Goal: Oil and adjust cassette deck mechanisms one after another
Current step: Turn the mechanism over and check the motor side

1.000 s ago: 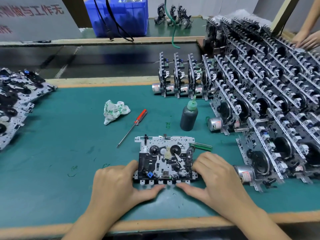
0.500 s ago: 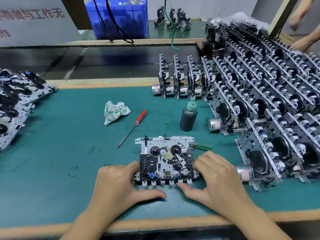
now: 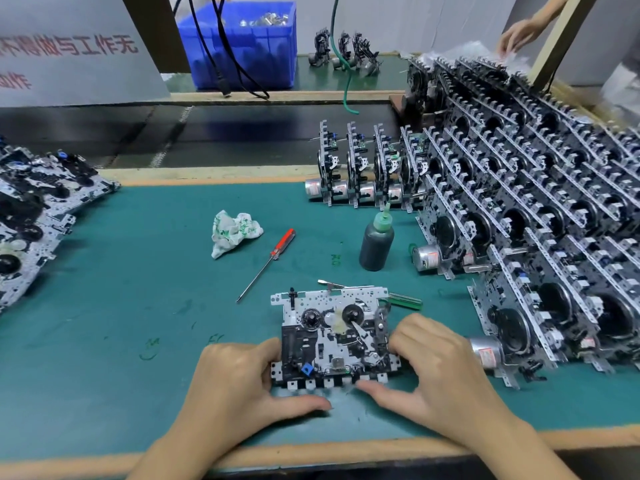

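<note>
Perforated silver sheet metal makes up the chassis of the flat cassette deck mechanism [image 3: 334,336] lying face up on the teal bench mat [image 3: 138,306], near its front edge, with black reel hubs, small levers, a fine spring and a blue plastic block exposed on top. The left hand [image 3: 242,386] grips its left side, fingers curled against the edge and the thumb stretched along the front row of tabs; the right hand [image 3: 440,372] grips the right side the same way, fingers curled over the right edge and the thumb lying just before the front tabs. Judging by the thin plate and small parts, the unit should be light and stiff, but its topside is delicate: the spring and levers could bend or catch a fingertip, and oiled spots may be slippery. The plain plate edges, where both hands now sit, look like the safest hold, well clear of the hubs. Behind the mechanism lies a green-handled tool [image 3: 405,300], touching or just beside its back right corner. Farther back stand a dark oil bottle with a green nozzle [image 3: 376,242], a red-handled screwdriver [image 3: 268,263] and a crumpled white-and-green rag [image 3: 233,232], all apart from one another. Upright rows of further mechanisms [image 3: 536,237] fill the right side, and a flat pile of others [image 3: 31,216] lies at the left.
</note>
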### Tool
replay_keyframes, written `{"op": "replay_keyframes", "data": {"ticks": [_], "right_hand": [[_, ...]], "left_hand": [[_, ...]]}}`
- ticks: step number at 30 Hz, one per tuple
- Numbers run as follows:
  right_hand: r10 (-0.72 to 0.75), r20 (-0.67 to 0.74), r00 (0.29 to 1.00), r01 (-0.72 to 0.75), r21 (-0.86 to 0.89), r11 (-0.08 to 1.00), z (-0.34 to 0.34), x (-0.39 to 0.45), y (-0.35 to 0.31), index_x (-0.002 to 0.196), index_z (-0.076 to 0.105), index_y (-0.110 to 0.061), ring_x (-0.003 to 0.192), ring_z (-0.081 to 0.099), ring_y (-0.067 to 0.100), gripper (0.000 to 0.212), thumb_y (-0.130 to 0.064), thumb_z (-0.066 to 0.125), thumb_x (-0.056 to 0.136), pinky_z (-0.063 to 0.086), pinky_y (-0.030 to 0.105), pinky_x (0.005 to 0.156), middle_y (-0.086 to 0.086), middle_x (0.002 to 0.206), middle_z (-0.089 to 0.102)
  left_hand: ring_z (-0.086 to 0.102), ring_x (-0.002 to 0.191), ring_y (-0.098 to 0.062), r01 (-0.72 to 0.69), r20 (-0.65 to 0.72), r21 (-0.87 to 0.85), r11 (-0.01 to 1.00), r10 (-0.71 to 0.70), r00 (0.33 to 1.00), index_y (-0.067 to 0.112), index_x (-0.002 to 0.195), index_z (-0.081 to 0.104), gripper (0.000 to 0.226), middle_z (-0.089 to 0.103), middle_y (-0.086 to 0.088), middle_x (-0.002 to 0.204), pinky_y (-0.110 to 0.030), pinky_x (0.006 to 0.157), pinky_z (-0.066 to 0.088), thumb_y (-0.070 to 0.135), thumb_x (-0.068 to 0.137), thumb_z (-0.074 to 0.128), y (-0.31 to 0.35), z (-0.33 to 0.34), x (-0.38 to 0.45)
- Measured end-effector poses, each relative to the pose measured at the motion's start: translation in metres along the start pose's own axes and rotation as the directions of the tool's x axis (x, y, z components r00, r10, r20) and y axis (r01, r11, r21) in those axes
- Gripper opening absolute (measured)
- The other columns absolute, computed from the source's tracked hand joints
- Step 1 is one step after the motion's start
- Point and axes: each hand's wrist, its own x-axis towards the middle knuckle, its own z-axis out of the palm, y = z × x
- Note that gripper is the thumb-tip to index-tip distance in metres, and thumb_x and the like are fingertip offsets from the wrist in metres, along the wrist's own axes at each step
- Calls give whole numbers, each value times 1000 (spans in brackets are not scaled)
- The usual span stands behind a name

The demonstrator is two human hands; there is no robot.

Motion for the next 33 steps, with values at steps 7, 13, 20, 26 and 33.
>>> {"op": "replay_keyframes", "data": {"ticks": [7,13,20,26,33], "right_hand": [[181,85,980,-200,399,895,-13,11,-15,62,44,-20,56,33,5,50,-67,53,78,28,20,54,-13,60,35],[417,334,845,-491,793,361,-19,24,-32,45,54,-16,48,50,11,51,-59,56,73,40,19,56,2,46,52],[496,387,777,-586,732,347,-16,32,-37,39,48,-13,42,43,10,62,-70,54,65,37,16,52,6,40,45],[473,135,871,-489,351,799,-17,26,-29,74,49,-36,78,54,4,52,-82,56,52,43,21,64,-18,85,54],[353,234,906,-410,692,595,-12,42,-25,95,62,-38,104,58,7,35,-34,77,64,45,29,91,-19,101,61]], "left_hand": [[27,37,-6,192,28,-523,830,-209,978,22,52,41,51,33,7,35,-19,43,23,67,74,48,1,-10,-2],[35,31,-10,270,-61,-642,717,-399,915,7,39,42,68,39,-5,28,-17,40,32,62,79,40,13,-22,4],[35,34,-14,423,82,-583,694,-467,880,10,37,40,74,39,-5,29,-20,43,32,74,73,33,7,-26,19],[58,69,-9,301,-265,-325,897,-391,881,31,67,57,43,62,10,67,-30,64,43,67,79,36,0,-32,25],[50,89,-4,-94,-155,-321,942,45,987,32,94,71,23,56,15,89,-12,81,35,47,81,59,29,-35,46]]}}
